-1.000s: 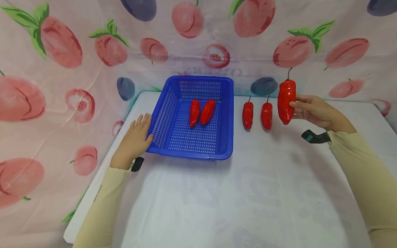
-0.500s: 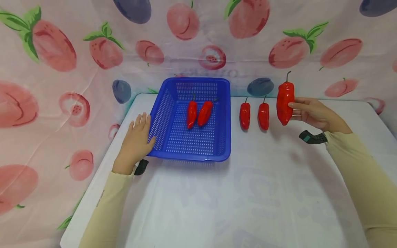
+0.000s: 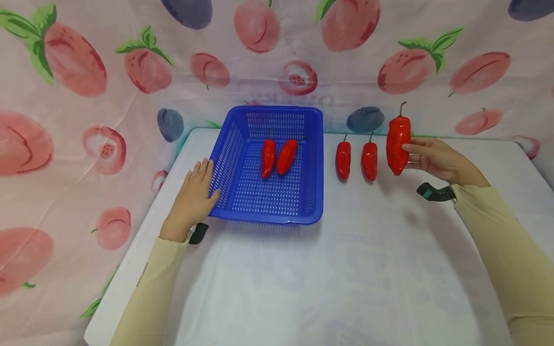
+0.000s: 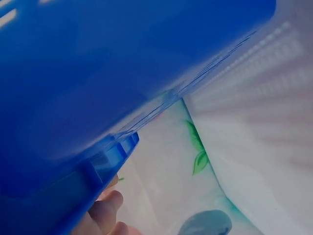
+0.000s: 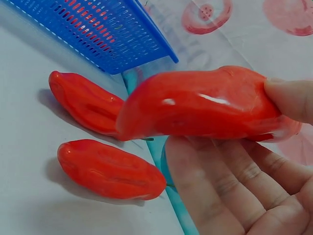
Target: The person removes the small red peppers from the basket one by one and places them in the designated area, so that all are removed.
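Note:
In the head view my right hand [image 3: 441, 158] holds a long red pepper [image 3: 398, 146] upright above the table, stem up. The right wrist view shows the thumb on one side of this pepper [image 5: 205, 103] and the fingers [image 5: 230, 181] on the other. My left hand [image 3: 192, 199] rests at the left rim of a blue plastic basket [image 3: 323, 182], fingers fairly straight. From the left wrist, its fingertips [image 4: 110, 203] show beside the blue rim. Two red peppers, a left one [image 3: 268, 158] and a right one [image 3: 287, 157], lie inside the basket.
Between the basket and my right hand, two more red peppers lie on the white table [image 3: 277, 283], one nearer the basket [image 3: 343, 161] and one farther right [image 3: 370, 162]. A fruit-print cloth [image 3: 259, 72] hangs along the back and left sides.
The held pepper has come down very slightly, still in my right hand. My left hand stays at the basket rim, its thumb a little farther over the edge. The head view has shifted slightly.

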Demonstrator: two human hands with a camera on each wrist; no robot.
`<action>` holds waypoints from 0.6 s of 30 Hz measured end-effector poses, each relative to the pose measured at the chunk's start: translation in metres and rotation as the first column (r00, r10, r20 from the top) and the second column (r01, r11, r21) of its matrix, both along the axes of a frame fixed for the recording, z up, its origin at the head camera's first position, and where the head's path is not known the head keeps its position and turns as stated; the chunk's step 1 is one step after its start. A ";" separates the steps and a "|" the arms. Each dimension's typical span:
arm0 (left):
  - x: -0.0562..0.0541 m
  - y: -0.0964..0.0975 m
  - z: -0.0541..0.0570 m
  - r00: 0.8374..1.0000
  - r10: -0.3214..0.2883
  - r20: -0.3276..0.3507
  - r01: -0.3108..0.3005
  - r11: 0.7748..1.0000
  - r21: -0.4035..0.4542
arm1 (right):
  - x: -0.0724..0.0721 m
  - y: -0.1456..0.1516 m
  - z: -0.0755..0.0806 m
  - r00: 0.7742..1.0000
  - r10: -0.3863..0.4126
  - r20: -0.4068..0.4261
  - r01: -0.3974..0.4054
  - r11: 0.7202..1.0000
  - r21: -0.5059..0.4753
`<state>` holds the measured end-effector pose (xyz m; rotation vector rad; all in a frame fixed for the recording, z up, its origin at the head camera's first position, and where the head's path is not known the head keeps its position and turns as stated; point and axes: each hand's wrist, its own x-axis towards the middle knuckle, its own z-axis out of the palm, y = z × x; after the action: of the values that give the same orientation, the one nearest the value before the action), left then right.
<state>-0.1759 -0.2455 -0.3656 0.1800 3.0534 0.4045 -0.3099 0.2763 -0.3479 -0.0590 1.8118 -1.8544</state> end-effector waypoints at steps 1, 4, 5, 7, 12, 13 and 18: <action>0.001 0.001 0.001 1.000 0.004 0.003 -0.004 1.000 -0.002 | 0.000 0.000 -0.001 1.000 -0.002 0.006 0.002 1.000 0.003; 0.001 0.004 0.002 1.000 0.009 0.009 -0.009 1.000 -0.019 | 0.000 0.001 -0.003 1.000 -0.011 0.023 0.011 1.000 0.011; 0.000 0.005 0.002 1.000 0.008 0.013 -0.008 1.000 -0.026 | 0.000 0.001 -0.004 1.000 -0.014 0.025 0.013 1.000 0.017; 0.001 0.007 0.002 1.000 0.005 0.026 -0.004 0.999 -0.038 | 0.001 0.001 -0.005 0.999 -0.016 0.029 0.015 0.999 0.029; 0.003 0.008 0.000 1.000 -0.010 0.022 0.011 0.999 -0.041 | 0.001 0.000 -0.008 1.000 0.001 0.025 -0.002 0.999 0.051; 0.004 0.008 0.000 1.000 -0.013 0.014 0.014 0.999 -0.036 | 0.001 -0.001 -0.008 1.000 0.003 0.022 -0.004 0.999 0.052; 0.005 0.006 0.002 1.000 -0.024 -0.006 0.024 1.000 -0.014 | 0.001 -0.002 -0.008 1.000 -0.003 0.022 0.002 0.999 0.052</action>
<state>-0.1712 -0.2392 -0.3640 0.2175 3.0563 0.3820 -0.3093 0.2746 -0.3563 -0.0171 1.8441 -1.8018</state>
